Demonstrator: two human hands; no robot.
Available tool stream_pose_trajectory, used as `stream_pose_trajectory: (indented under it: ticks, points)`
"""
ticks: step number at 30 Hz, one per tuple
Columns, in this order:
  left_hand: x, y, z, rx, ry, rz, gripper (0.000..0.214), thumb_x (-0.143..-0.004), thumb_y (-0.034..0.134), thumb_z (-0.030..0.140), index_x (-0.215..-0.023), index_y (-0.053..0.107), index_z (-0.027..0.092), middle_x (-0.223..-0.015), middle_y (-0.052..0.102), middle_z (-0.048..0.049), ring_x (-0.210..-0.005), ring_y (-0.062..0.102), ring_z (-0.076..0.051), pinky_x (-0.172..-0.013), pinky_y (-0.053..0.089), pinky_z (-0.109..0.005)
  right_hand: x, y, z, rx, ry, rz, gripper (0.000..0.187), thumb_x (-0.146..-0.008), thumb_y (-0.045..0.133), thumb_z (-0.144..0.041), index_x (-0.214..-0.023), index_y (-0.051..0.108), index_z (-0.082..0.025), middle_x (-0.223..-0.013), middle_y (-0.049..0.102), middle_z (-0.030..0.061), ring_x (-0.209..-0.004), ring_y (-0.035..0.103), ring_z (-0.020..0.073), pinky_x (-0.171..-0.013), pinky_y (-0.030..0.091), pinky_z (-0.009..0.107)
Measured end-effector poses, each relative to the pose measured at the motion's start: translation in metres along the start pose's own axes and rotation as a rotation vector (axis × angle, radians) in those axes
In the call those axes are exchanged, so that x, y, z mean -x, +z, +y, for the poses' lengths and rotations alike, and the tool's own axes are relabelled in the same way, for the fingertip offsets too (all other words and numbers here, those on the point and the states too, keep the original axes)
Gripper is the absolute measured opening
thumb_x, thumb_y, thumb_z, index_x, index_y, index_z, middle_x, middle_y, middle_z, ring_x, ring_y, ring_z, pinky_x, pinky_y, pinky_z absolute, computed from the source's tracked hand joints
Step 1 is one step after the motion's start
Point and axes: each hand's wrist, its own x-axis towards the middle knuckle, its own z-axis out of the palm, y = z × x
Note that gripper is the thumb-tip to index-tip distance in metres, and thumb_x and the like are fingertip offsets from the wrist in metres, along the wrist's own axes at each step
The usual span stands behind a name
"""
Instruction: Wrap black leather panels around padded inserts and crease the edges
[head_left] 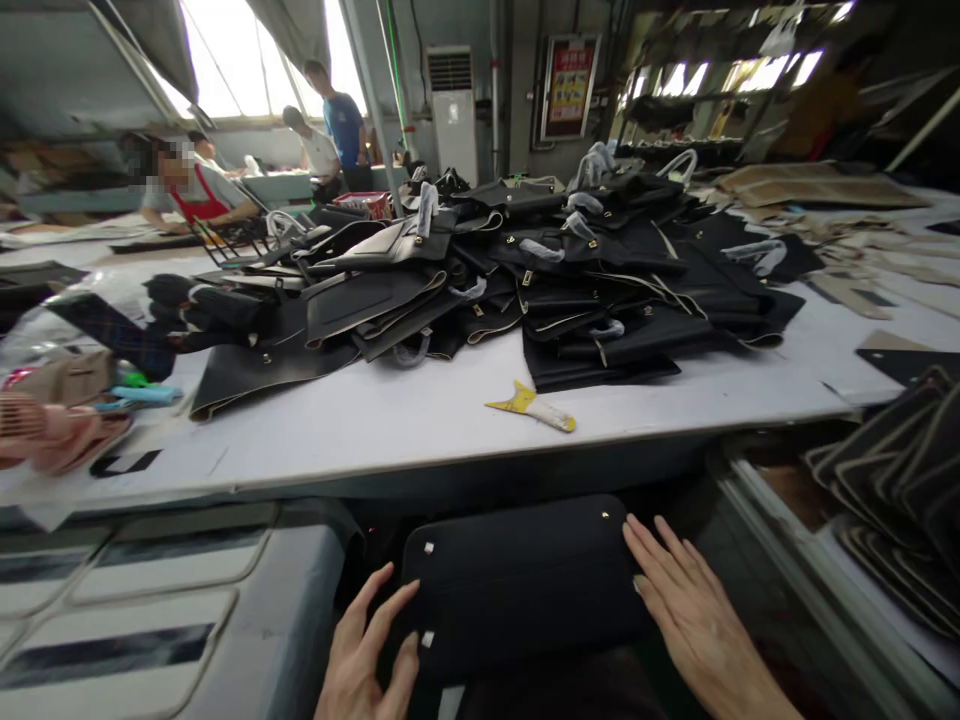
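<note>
A black rectangular panel (525,590) with rounded corners lies low in front of me, below the table's front edge. Small shiny metal studs sit near its corners. At its left end is my left hand (369,650), fingers spread and curved; the fingertips reach the panel's edge. My right hand (686,600) rests along the right end, fingers stretched out with the tips touching the edge. Neither hand is wrapped round the panel. What supports the panel underneath is hidden.
On the white table (337,430) lie a heap of black bag pieces (600,270) and a yellow-and-white tool (532,406). A pink fan (52,425) stands left. Light panels with black strips (112,650) are at lower left, stacked dark pieces (900,500) at right. Several people work behind.
</note>
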Motion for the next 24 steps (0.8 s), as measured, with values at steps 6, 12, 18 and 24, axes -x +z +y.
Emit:
stream_pose_trajectory:
  ticks: [6,12,18,24]
  points:
    - [-0.019,-0.005,0.010,-0.264,0.211,-0.074,0.026,-0.086,0.053,0.026,-0.108,0.067,0.028,-0.149,0.042,-0.0063,-0.134,0.043,-0.030,-0.108,0.040,-0.057,-0.025,-0.004,-0.014,0.080,-0.045,-0.012,0.058,-0.098,0.042,-0.046,-0.149,0.036,-0.017,-0.156,0.032,0.0039,-0.144,0.025,0.0308,-0.113,0.028,0.053]
    - [-0.055,0.013,0.063,-0.300,0.204,-0.130,0.044,-0.081,0.064,0.036,-0.124,0.061,0.027,-0.150,0.043,-0.0068,-0.138,0.038,-0.032,-0.115,0.024,-0.061,-0.070,-0.008,-0.062,-0.050,-0.079,-0.132,0.073,-0.094,0.039,-0.063,-0.149,0.037,-0.015,-0.155,0.033,0.0078,-0.144,0.025,0.0333,-0.115,0.022,0.056]
    - [-0.085,0.020,0.063,-0.191,0.070,-0.345,0.056,-0.080,0.065,0.037,-0.134,0.055,0.027,-0.140,0.055,-0.0059,-0.132,0.045,-0.031,-0.116,0.018,-0.062,-0.095,-0.004,-0.059,-0.106,-0.108,-0.222,0.074,-0.093,0.040,-0.066,-0.148,0.037,-0.018,-0.154,0.035,0.0065,-0.143,0.028,0.0343,-0.114,0.024,0.060]
    - [-0.081,0.003,0.019,0.039,-0.173,-0.348,0.055,-0.081,0.059,0.037,-0.135,0.053,0.031,-0.141,0.054,-0.0030,-0.130,0.049,-0.028,-0.109,0.039,-0.049,-0.069,0.010,0.018,-0.149,0.123,-0.142,0.072,-0.087,0.052,-0.065,-0.146,0.042,-0.026,-0.149,0.043,0.0062,-0.140,0.033,0.0351,-0.111,0.028,0.064]
